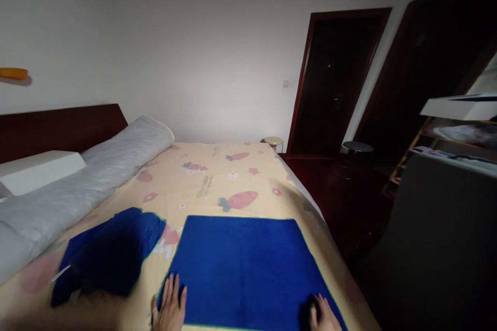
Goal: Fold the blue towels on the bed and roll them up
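A blue cloth (244, 269) with a thin green edge lies spread flat on the bed, a faint crease down its middle. At its near left corner, my left hand (170, 304) rests palm down with fingers stretched, partly over the cloth's edge. My right hand (325, 314) touches the cloth near its right near corner. Its fingers are slightly bent, with the thumb apart, and its lower part is cut off by the frame. Further left, a second blue cloth (108, 256) lies crumpled, with a small white tag showing.
The bed sheet (209, 191) is cream with strawberry prints. A rolled grey bundle (112, 160) and a white box (44, 168) lie along the headboard (58, 129). On the right stand a dark grey panel (442, 238), a shelf (462, 108) and a round stool (357, 147).
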The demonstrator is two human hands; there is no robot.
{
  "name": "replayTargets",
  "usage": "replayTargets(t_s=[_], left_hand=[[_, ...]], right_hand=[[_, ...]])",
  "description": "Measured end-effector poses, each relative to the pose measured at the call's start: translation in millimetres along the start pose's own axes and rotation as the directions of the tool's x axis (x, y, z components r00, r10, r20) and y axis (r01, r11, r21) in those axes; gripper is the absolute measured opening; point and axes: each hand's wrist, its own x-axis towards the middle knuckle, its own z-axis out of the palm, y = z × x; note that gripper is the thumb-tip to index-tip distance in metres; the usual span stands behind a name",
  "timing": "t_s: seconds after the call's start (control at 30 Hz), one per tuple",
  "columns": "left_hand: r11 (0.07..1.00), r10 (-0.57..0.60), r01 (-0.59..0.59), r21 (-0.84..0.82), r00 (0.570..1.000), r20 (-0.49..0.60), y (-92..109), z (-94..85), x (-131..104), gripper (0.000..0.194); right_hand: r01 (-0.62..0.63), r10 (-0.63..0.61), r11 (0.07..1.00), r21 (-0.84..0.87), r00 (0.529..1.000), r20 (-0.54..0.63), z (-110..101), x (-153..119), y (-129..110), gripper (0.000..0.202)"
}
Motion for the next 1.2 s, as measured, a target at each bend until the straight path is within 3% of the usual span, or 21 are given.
replayTargets(t_s=[0.07, 0.13, 0.2, 0.27, 0.33, 0.37, 0.4, 0.43, 0.47, 0.53, 0.6, 0.63, 0.7, 0.77, 0.83, 0.9, 0.97, 1.03, 1.1, 1.13, 1.2], left_hand=[[0.989, 0.129, -0.135, -0.055, 0.986, -0.101, 43.4, -1.1, -2.0, 0.054], [0.936, 0.309, -0.331, -0.116, 0.935, -0.174, 94.6, -2.1, -5.0, 0.053], [0.859, 0.458, -0.486, -0.162, 0.870, -0.180, 138.9, -2.7, -6.8, 0.054], [0.793, 0.563, -0.578, -0.192, 0.816, -0.130, 163.1, -2.5, -4.1, 0.056], [0.797, 0.569, -0.568, -0.204, 0.820, -0.061, 159.3, -0.8, 5.1, 0.053], [0.836, 0.517, -0.513, -0.194, 0.855, -0.035, 146.9, 0.8, 12.1, 0.052], [0.884, 0.438, -0.435, -0.170, 0.899, -0.020, 128.6, 2.9, 20.1, 0.052], [0.935, 0.330, -0.329, -0.133, 0.944, -0.019, 105.9, 5.4, 28.5, 0.052], [0.968, 0.231, -0.233, -0.092, 0.973, -0.027, 80.7, 7.9, 36.5, 0.053], [0.992, 0.118, -0.120, -0.029, 0.992, -0.051, 31.4, 12.2, 48.8, 0.056], [0.994, 0.111, -0.112, 0.000, 0.992, -0.066, -2.3, 13.5, 54.1, 0.058], [0.994, 0.110, -0.110, 0.007, 0.990, -0.087, -9.3, 12.7, 54.2, 0.059], [0.995, 0.096, -0.095, 0.013, 0.982, -0.164, 0.1, 9.2, 50.6, 0.061], [0.992, 0.121, -0.123, 0.006, 0.966, -0.230, 37.7, 5.8, 43.0, 0.061], [0.964, 0.257, -0.266, -0.014, 0.941, -0.221, 91.7, 5.2, 32.8, 0.057], [0.895, 0.429, -0.444, -0.049, 0.885, -0.183, 144.6, 8.0, 23.8, 0.056], [0.827, 0.538, -0.555, -0.085, 0.827, -0.164, 178.8, 12.0, 21.3, 0.057], [0.802, 0.571, -0.587, -0.109, 0.808, -0.148, 182.5, 15.0, 28.2, 0.057], [0.852, 0.499, -0.511, -0.109, 0.858, -0.119, 154.0, 16.3, 43.0, 0.054], [0.896, 0.424, -0.434, -0.100, 0.900, -0.103, 130.2, 16.7, 51.9, 0.053], [0.969, 0.233, -0.239, -0.065, 0.969, -0.080, 73.3, 17.9, 69.4, 0.056]], right_hand=[[0.067, -0.067, 0.998, -0.010, 0.997, 0.026, 11.8, 0.4, -55.2, 0.059], [0.210, -0.218, 0.976, 0.063, 0.956, 0.199, 26.9, -1.9, -120.0, 0.050], [0.326, -0.359, 0.933, 0.151, 0.857, 0.369, 40.2, -3.8, -172.9, 0.050], [0.377, -0.432, 0.901, 0.213, 0.751, 0.499, 47.7, -1.5, -198.2, 0.052], [0.422, -0.499, 0.864, 0.275, 0.647, 0.576, 47.8, 6.9, -189.9, 0.051], [0.442, -0.525, 0.847, 0.294, 0.615, 0.588, 45.2, 12.8, -173.9, 0.050], [0.453, -0.530, 0.843, 0.288, 0.616, 0.583, 41.1, 19.3, -151.6, 0.049], [0.446, -0.505, 0.859, 0.250, 0.659, 0.558, 36.0, 25.8, -124.6, 0.049], [0.412, -0.442, 0.894, 0.178, 0.736, 0.513, 30.4, 31.9, -95.2, 0.049], [0.266, -0.251, 0.964, 0.008, 0.897, 0.364, 19.7, 41.8, -38.6, 0.054], [0.164, -0.145, 0.985, -0.056, 0.957, 0.250, 13.1, 47.3, -1.1, 0.060], [0.141, -0.123, 0.988, -0.066, 0.968, 0.217, 12.2, 48.1, 5.8, 0.061], [0.141, -0.125, 0.988, -0.065, 0.972, 0.199, 15.7, 46.2, -7.9, 0.059], [0.188, -0.175, 0.982, -0.030, 0.953, 0.249, 26.6, 41.3, -53.1, 0.055], [0.271, -0.282, 0.959, 0.083, 0.889, 0.360, 43.3, 36.2, -113.7, 0.052], [0.328, -0.384, 0.923, 0.201, 0.801, 0.459, 61.0, 33.4, -169.0, 0.056], [0.345, -0.445, 0.895, 0.282, 0.717, 0.536, 72.6, 35.8, -200.2, 0.061], [0.380, -0.514, 0.858, 0.346, 0.627, 0.586, 72.8, 45.9, -196.2, 0.060], [0.417, -0.538, 0.841, 0.344, 0.592, 0.600, 61.2, 62.1, -156.4, 0.053], [0.407, -0.491, 0.869, 0.281, 0.640, 0.591, 52.0, 70.7, -126.0, 0.050], [0.295, -0.284, 0.953, 0.064, 0.808, 0.516, 31.1, 84.7, -55.4, 0.055]])
